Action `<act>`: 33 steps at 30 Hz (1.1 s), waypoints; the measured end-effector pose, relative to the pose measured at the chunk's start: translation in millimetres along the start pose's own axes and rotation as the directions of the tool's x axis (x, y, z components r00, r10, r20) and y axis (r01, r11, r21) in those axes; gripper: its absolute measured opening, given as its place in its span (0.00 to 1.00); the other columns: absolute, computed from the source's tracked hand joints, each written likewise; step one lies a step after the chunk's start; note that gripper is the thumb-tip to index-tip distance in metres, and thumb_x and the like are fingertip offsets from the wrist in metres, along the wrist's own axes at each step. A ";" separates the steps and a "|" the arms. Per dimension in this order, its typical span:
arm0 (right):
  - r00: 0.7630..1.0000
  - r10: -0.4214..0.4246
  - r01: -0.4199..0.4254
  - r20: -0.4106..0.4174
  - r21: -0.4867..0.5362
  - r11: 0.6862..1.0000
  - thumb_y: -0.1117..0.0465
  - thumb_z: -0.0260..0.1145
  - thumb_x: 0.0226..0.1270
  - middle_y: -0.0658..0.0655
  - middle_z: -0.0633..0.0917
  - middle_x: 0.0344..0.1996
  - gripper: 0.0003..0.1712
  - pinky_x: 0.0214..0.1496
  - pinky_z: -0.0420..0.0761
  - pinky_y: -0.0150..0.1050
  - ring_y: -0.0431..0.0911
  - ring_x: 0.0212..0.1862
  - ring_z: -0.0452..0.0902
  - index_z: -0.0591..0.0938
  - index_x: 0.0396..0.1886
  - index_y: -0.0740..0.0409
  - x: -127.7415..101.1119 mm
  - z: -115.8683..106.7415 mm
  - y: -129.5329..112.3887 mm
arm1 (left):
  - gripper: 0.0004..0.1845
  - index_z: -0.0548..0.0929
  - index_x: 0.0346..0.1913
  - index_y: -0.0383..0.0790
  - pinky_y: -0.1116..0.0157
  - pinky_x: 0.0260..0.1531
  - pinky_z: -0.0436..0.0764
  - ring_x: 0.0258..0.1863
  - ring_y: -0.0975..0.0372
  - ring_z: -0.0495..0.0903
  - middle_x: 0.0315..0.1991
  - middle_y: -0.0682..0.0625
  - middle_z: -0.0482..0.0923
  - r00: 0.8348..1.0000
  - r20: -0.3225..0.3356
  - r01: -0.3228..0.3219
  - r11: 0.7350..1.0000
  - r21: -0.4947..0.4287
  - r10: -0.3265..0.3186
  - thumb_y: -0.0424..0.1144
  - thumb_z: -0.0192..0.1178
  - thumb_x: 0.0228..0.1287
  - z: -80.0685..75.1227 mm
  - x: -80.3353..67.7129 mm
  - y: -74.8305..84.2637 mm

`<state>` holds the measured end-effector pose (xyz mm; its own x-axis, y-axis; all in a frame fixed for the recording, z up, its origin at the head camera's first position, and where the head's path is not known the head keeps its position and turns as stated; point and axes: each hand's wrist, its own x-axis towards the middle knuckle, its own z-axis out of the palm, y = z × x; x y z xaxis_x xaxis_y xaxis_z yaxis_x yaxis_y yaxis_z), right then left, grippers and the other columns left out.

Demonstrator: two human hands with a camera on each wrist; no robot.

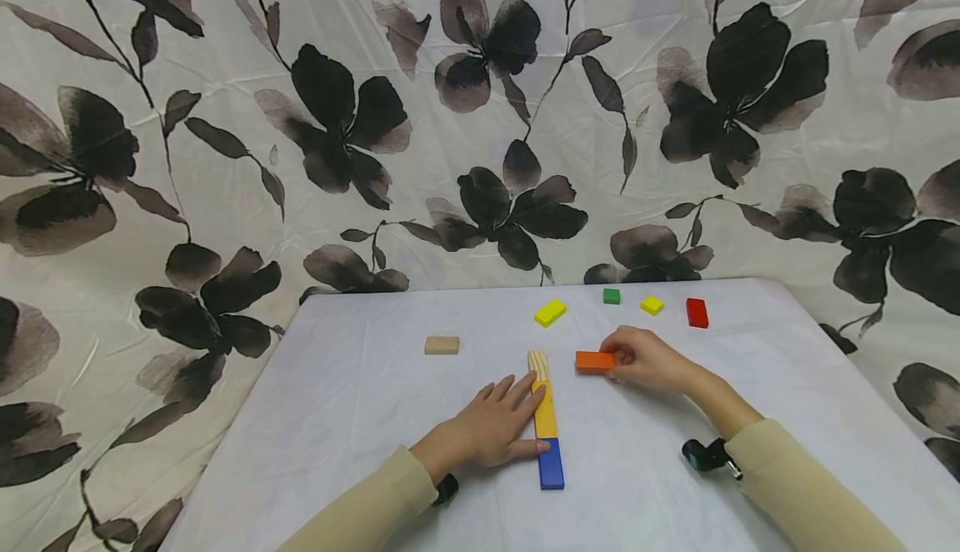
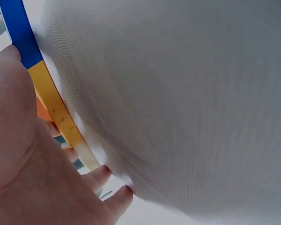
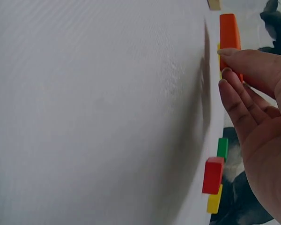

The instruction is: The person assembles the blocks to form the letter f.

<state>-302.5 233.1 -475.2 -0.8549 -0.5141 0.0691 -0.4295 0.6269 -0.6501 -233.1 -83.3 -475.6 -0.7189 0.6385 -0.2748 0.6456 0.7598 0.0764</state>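
I see a line of three blocks on the white table (image 1: 360,419). It runs from near to far. The blue block (image 1: 551,463) is nearest, then the yellow-orange block (image 1: 545,410), then the plain wood block (image 1: 537,363) at the far end. They touch end to end.

My left hand (image 1: 491,431) lies flat with straight fingers. It rests against the left side of the line and presses on the yellow-orange block. It is not curled around anything.

My right hand (image 1: 645,358) pinches the orange block (image 1: 595,360) by its right end. That block sits on the table, just to the right of the wood block, near the far end of the line. It does not touch the line yet.

So I think three blocks are in place and the orange one looks like the fourth, not yet joined.

Five more blocks lie loose. A tan block (image 1: 442,344) is off to the left. Farther back are a yellow block (image 1: 550,313), a green block (image 1: 611,295), a small yellow block (image 1: 652,305) and a red block (image 1: 697,313). I judge that less than half is done.
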 end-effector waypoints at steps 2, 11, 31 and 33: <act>1.000 0.001 -0.001 0.002 -0.010 1.000 0.66 0.76 0.62 0.51 0.81 0.36 0.17 0.43 0.79 0.33 0.45 0.38 0.75 0.84 0.50 0.61 3.4 2.2 -1.1 | 0.48 0.47 0.84 0.53 0.45 0.76 0.57 0.81 0.48 0.50 0.85 0.50 0.38 1.000 0.000 0.000 1.000 0.000 0.000 0.76 0.37 0.70 -0.2 -0.1 -0.1; 1.000 -0.004 0.005 0.030 -0.012 1.000 0.65 0.76 0.62 0.52 0.82 0.37 0.17 0.45 0.80 0.36 0.45 0.39 0.75 0.85 0.51 0.61 18.5 9.2 -11.1 | 0.48 0.48 0.84 0.53 0.44 0.75 0.58 0.81 0.48 0.50 0.85 0.50 0.38 1.000 -0.001 0.000 1.000 -0.004 0.000 0.76 0.37 0.70 -1.8 -0.3 -0.4; 0.997 0.016 -0.012 0.079 -0.054 0.998 0.64 0.75 0.64 0.51 0.83 0.40 0.18 0.49 0.81 0.39 0.45 0.40 0.76 0.85 0.52 0.61 41.1 17.0 -16.9 | 0.48 0.47 0.84 0.53 0.44 0.75 0.57 0.81 0.48 0.49 0.85 0.51 0.36 1.000 -0.005 -0.002 1.000 -0.016 0.002 0.77 0.36 0.70 2.6 0.4 -1.8; 0.996 0.026 -0.021 0.085 -0.058 0.998 0.65 0.75 0.64 0.51 0.84 0.41 0.18 0.50 0.81 0.40 0.45 0.40 0.76 0.85 0.52 0.61 42.8 17.0 -17.4 | 0.48 0.47 0.84 0.53 0.44 0.75 0.57 0.81 0.48 0.49 0.85 0.51 0.35 1.000 -0.006 -0.004 1.000 -0.017 0.004 0.77 0.36 0.70 2.8 0.6 -1.9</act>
<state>-326.7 190.2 -473.8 -0.8377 -0.5460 -0.0124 -0.4278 0.6700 -0.6067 -234.1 -84.7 -478.6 -0.7178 0.6421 -0.2691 0.6440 0.7593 0.0941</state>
